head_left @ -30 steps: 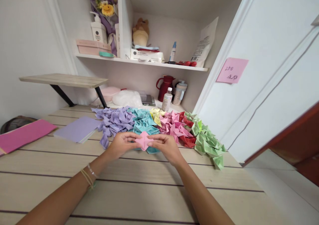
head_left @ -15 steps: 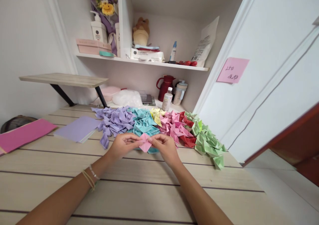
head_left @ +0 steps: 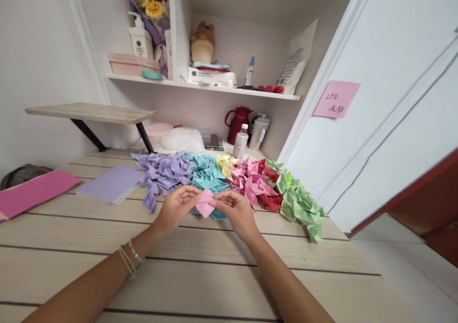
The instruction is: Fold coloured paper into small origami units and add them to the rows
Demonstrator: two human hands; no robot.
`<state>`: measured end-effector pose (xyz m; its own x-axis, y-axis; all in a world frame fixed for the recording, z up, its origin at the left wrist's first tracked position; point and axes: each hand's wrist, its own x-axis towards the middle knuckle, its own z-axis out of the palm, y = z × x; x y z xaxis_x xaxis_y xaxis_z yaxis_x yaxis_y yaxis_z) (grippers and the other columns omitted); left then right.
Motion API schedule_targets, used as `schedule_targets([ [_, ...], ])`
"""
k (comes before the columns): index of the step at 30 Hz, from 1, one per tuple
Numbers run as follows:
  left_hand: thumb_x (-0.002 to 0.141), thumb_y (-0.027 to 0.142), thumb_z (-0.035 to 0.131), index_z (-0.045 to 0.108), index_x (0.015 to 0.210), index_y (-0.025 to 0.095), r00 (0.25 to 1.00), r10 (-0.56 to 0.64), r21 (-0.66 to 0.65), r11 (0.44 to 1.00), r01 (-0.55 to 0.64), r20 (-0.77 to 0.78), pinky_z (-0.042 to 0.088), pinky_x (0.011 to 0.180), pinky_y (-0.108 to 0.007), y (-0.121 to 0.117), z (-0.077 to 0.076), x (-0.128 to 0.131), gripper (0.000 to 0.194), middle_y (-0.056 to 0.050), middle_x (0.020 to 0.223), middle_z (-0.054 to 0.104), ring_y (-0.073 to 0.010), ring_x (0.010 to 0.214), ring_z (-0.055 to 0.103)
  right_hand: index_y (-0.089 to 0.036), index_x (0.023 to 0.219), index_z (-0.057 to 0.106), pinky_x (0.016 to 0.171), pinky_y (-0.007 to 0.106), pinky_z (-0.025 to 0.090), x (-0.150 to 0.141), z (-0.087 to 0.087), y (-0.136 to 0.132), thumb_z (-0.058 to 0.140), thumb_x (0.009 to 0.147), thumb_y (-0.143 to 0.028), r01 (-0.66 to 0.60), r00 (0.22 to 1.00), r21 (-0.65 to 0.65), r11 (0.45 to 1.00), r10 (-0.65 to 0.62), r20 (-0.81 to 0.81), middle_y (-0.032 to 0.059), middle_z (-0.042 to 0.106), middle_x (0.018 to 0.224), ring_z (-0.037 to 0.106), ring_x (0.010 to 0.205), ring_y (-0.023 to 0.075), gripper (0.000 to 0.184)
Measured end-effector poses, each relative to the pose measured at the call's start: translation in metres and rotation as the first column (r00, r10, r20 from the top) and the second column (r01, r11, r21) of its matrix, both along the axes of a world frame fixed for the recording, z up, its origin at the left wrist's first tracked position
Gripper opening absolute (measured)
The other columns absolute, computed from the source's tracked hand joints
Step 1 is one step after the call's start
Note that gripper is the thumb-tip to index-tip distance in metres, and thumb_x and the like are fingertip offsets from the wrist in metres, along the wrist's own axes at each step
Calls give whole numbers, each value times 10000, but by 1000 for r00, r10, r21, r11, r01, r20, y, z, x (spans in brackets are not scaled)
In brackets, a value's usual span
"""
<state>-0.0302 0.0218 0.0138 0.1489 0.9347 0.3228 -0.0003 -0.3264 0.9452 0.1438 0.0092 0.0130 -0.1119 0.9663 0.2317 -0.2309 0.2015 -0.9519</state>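
Note:
A small piece of folded pink paper is held up between my two hands, a corner pointing down toward the table. My left hand pinches its left side, while my right hand grips the right side with thumb and fingers. Just behind the hands spreads a heap of folded paper pieces: purple ones, teal ones, a few yellow ones, pink ones, red ones and green ones.
A stack of purple sheets and a bright pink packet lie on the slatted table at left. Behind stand a clear bottle, a red jug and a small raised shelf. A pink note sticks to the right panel.
The folded pink paper has turned slightly and shifted a little left between the fingers; its face now looks flatter and more plain. Both hands keep their pinch.

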Motion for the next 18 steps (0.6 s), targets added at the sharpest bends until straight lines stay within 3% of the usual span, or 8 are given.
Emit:
schedule_targets([
  [4, 694, 287, 650, 633, 806, 143, 997, 65, 34, 997, -64, -44, 525, 666, -266, 2, 1, -3, 183, -46, 778, 683, -163, 712, 640, -144, 833, 679, 671, 325, 527, -1, -1, -2, 801, 488, -255, -57, 996, -38, 998, 59, 60, 59, 692, 741, 652, 690, 202, 383],
  [8, 643, 299, 690, 655, 898, 148, 993, -8, 38, 999, 13, -118, 533, 678, -282, -3, 5, 0, 299, -69, 847, 705, -195, 759, 655, -149, 889, 683, 636, 302, 523, 3, 1, -1, 758, 564, -265, -7, 992, -10, 1000, 8, 128, 59, 698, 760, 648, 668, 188, 353],
  [11, 601, 298, 726, 664, 957, 168, 972, 35, 119, 993, -7, -232, 539, 668, -280, -7, 6, 1, 384, -70, 906, 705, -198, 755, 655, -177, 936, 685, 671, 321, 520, 9, 3, 1, 708, 640, -279, 32, 974, 99, 995, -53, 222, 63, 701, 837, 646, 716, 197, 314],
  [15, 661, 320, 680, 683, 953, 189, 940, 144, 228, 971, -73, -310, 543, 685, -288, -6, 4, -2, 320, -57, 889, 709, -194, 731, 659, -232, 903, 704, 782, 350, 490, 14, 4, 2, 657, 706, -254, 82, 912, 321, 944, -201, 358, 50, 694, 912, 628, 843, 217, 204],
  [18, 689, 323, 657, 640, 1038, 172, 974, 54, 133, 991, -25, -221, 546, 719, -308, -2, 1, -2, 381, -66, 901, 713, -213, 779, 669, -214, 912, 697, 734, 334, 508, 13, 4, 2, 668, 695, -267, 72, 949, 263, 962, -148, 278, 58, 693, 907, 637, 813, 214, 226],
])
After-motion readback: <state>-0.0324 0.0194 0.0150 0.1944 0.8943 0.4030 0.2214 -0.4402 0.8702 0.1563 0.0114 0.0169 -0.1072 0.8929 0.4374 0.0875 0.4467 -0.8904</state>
